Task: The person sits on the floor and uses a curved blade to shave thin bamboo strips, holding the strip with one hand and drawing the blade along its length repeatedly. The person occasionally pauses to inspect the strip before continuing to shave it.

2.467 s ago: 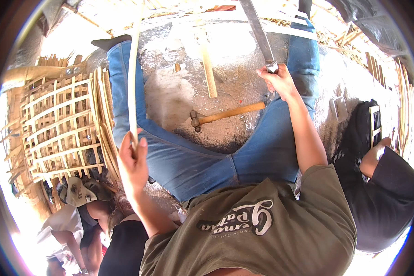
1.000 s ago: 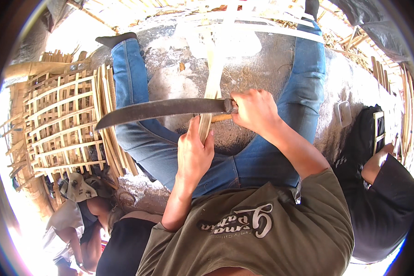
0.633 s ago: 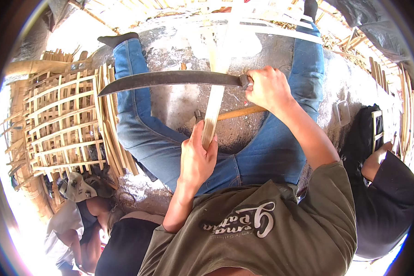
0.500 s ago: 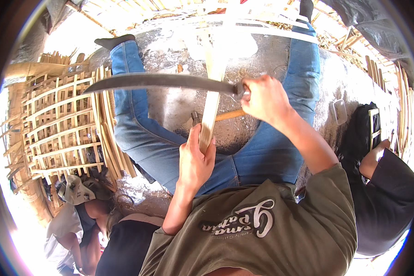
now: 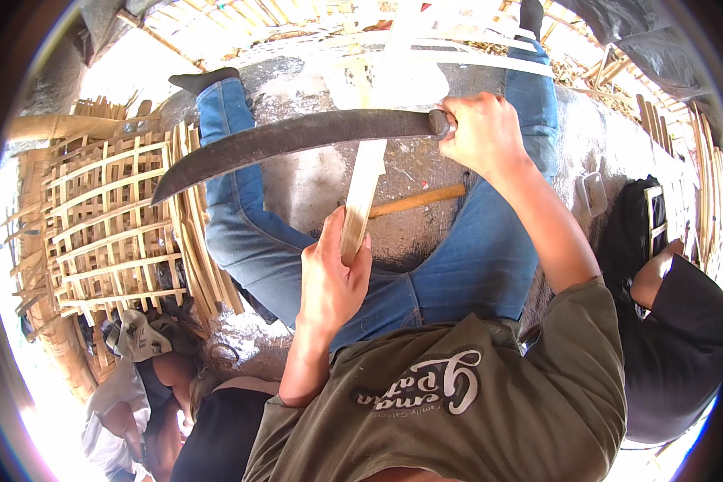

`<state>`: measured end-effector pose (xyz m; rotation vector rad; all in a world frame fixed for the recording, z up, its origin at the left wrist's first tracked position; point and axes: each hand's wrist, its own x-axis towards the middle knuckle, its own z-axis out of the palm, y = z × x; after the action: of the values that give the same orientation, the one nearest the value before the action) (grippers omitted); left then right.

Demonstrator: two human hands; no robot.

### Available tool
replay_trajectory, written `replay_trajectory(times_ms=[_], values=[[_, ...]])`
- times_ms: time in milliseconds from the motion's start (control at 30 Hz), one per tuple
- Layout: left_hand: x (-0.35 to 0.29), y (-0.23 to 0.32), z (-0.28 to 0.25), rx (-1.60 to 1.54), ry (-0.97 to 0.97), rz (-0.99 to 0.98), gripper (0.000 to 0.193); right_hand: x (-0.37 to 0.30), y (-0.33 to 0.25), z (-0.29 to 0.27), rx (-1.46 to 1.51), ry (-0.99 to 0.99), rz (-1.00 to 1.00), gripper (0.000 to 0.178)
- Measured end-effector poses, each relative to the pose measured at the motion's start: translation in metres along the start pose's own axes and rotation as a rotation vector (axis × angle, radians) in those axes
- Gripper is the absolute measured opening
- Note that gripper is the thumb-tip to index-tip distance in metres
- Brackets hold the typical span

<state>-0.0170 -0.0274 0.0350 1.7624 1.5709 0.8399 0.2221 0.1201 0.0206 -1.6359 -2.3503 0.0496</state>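
Observation:
My left hand (image 5: 333,271) is closed round the near end of a pale bamboo strip (image 5: 364,186), which points away from me between my spread legs. My right hand (image 5: 488,138) grips the handle of a machete (image 5: 293,135). Its dark, curved blade reaches leftward across the strip with its broad side showing; whether it touches the strip I cannot tell. Under the strip, a tool with a wooden handle (image 5: 422,200) lies on the floor, its left end hidden.
Woven bamboo panels (image 5: 112,217) and loose slats (image 5: 194,241) stand at the left. People sit close by on both sides, one by a black bag (image 5: 625,221) at the right. A bamboo bundle (image 5: 711,193) leans at the far right. Pale strips (image 5: 490,60) lie ahead.
My right hand has moved up and to the right, and the machete has rolled to show its broad side. My left hand has shifted slightly left and toward me with the strip.

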Motion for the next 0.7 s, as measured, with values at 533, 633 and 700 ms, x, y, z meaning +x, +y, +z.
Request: replay_trajectory(times_ms=[533, 633, 700], values=[[0.001, 0.015, 0.001, -0.063, 0.030, -0.019, 0.037, 0.001, 0.026, 0.003, -0.044, 0.050, 0.100, 0.011], [-0.018, -0.002, -0.003, -0.034, 0.071, -0.006, 0.038, 0.011, 0.066, -0.003, -0.120, 0.039, 0.342, 0.016], [-0.015, 0.004, -0.002, -0.052, 0.011, -0.080, 0.038, 0.017, 0.096, -0.001, -0.144, 0.111, 0.356, 0.021]])
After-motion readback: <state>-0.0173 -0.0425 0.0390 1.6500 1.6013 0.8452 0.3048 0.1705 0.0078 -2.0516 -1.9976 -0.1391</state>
